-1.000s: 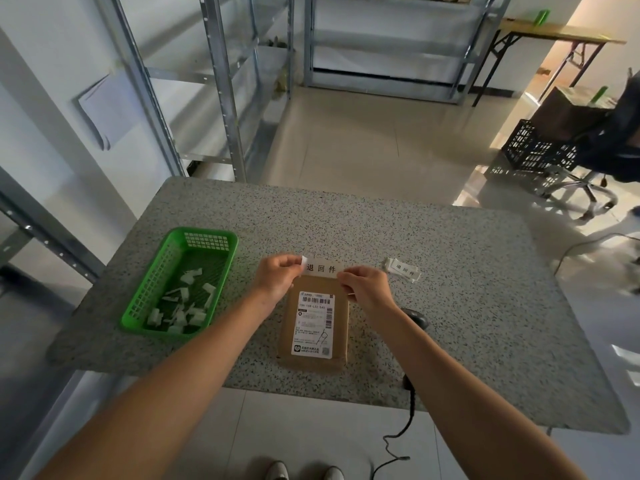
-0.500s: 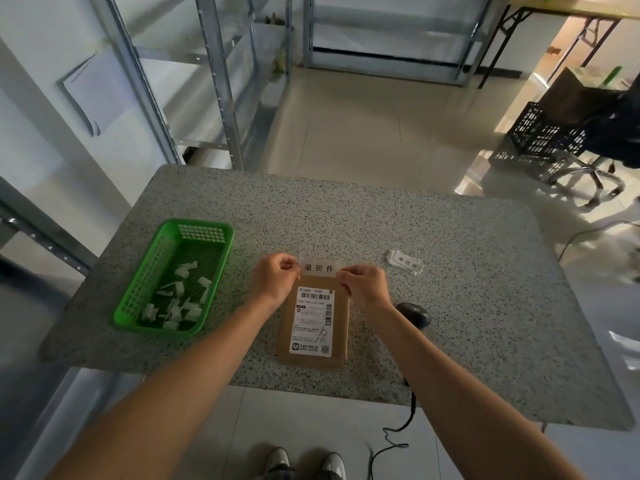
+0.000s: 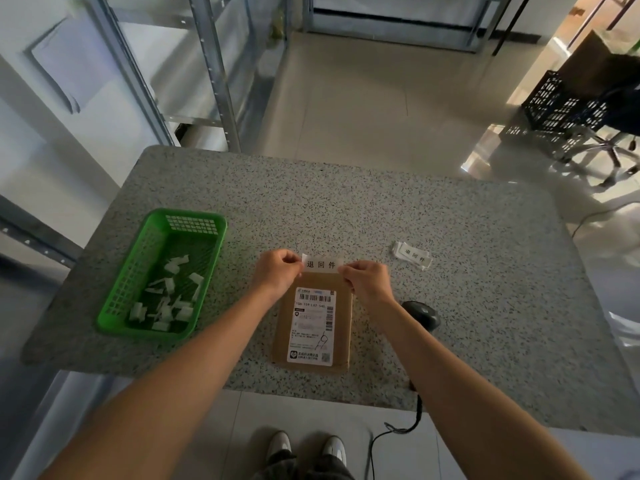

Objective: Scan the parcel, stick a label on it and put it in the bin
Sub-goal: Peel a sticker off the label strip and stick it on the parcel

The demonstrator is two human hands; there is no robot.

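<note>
- The scene is dim overall, with muted, greyish colours.
- The strongest light enters from the upper right, where the floor shows bright glare patches.
- The speckled table is evenly and softly lit, with only faint shadows under the forearms.
- Wide-angle distortion bends the metal shelving and the table edges outward toward the frame borders.
- The corners are soft and slightly smeared; the centre is sharper, and the print on the white label is readable.
</note>
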